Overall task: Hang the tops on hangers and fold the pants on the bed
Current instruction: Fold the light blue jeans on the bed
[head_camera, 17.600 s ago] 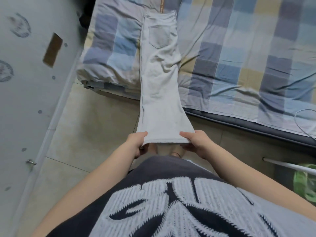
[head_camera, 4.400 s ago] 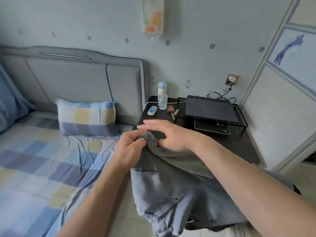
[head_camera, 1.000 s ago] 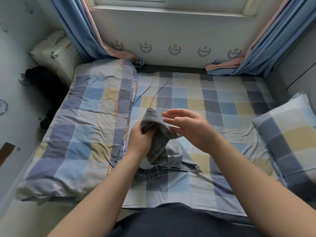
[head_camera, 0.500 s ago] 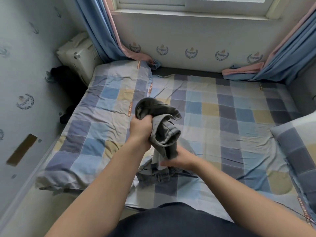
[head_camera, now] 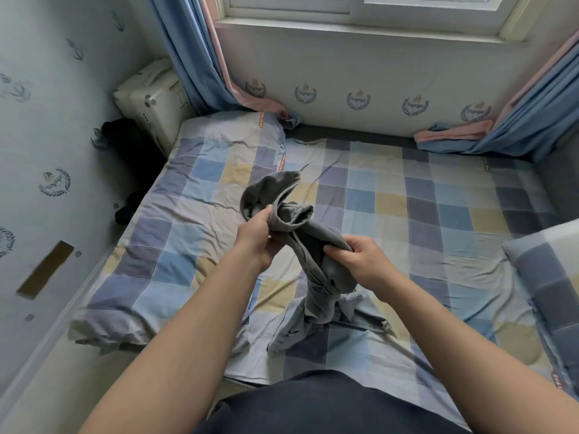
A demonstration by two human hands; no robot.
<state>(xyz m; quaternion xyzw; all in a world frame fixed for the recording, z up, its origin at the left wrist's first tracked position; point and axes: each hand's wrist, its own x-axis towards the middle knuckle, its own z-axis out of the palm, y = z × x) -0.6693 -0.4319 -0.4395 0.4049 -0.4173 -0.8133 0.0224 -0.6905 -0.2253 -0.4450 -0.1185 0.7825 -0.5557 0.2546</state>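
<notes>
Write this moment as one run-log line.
item: grey pants, bunched, over bed | left hand: grips upper end | right hand: grips middle | lower end: on bed | fold: not yet done

This is a bedroom in a home: a bed (head_camera: 407, 211) fills most of the room, spread with a sheet checked in blue, grey and pale yellow; a folded quilt (head_camera: 175, 245) in the same check lies along the bed's left side; a matching pillow (head_camera: 551, 277) sits at its right end. Beyond the bed's far edge a window (head_camera: 360, 4) is set in the wall, with blue curtains (head_camera: 185, 57) lined in pink at both sides, their ends resting on the bed; the wallpaper (head_camera: 357, 73) around the bed carries small printed crests; a cream hard case (head_camera: 147, 98) stands off its far left corner.
</notes>
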